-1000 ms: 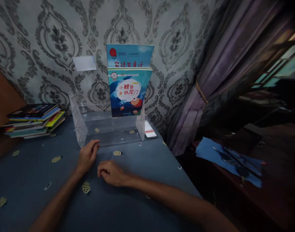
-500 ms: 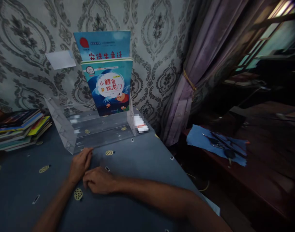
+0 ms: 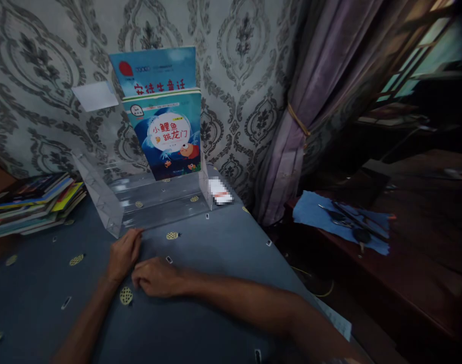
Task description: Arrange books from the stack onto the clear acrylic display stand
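My left hand [image 3: 125,254] rests on the blue-grey tablecloth just in front of a clear acrylic book rack [image 3: 102,197], its fingers bent together with nothing seen in them. Close beside it on the right lies my right hand [image 3: 155,277], loosely curled into a fist and holding nothing visible. The rack bears two upright books at its right side. In front is a children's book with a fish on its cover [image 3: 172,134]; behind it a taller light-blue book [image 3: 158,63] shows only its upper part.
Several books lie in a stack [image 3: 34,202] on the left. Right of the rack is a small white object [image 3: 220,191], blurred out. A tied purple curtain [image 3: 286,136] hangs past the table's right edge. Beyond, a blue cloth [image 3: 310,210] with dark tools lies on a reddish-brown surface.
The view has shifted slightly. Both hands stay almost where they were on the tablecloth, and the rack and books are unchanged.
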{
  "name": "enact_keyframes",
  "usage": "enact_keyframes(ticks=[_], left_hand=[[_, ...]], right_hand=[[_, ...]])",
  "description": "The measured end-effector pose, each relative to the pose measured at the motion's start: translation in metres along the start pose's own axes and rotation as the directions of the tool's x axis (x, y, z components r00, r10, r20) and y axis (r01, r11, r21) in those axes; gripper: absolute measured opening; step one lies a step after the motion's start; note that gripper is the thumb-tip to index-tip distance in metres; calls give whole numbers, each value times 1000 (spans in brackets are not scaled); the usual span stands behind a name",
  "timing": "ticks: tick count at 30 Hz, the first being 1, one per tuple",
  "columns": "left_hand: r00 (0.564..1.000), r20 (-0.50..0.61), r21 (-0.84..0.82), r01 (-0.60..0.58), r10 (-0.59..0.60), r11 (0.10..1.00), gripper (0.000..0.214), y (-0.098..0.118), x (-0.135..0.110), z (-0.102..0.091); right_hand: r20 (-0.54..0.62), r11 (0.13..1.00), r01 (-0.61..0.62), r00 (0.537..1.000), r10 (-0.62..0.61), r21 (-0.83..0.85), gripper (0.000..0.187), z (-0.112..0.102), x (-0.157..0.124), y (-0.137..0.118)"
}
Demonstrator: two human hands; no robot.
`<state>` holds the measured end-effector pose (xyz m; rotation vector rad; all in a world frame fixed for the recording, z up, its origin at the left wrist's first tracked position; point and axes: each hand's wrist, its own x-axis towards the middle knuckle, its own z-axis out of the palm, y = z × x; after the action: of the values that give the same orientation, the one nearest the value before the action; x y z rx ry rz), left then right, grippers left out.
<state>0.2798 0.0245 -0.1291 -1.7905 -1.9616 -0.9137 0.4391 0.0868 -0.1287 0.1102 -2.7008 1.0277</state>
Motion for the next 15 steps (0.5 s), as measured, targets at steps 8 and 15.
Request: enact_keyframes(ticks=[8,15], left_hand=[[960,-202,96,214,-192,972,27,-15,10,-44],[744,-389,201,644,-543,739,32,-90,34,-83]], right_hand=[[-27,998,-24,999,26,66,25,1,-2,1],[-21,992,-75,997,77,103,28,0,-3,-2]])
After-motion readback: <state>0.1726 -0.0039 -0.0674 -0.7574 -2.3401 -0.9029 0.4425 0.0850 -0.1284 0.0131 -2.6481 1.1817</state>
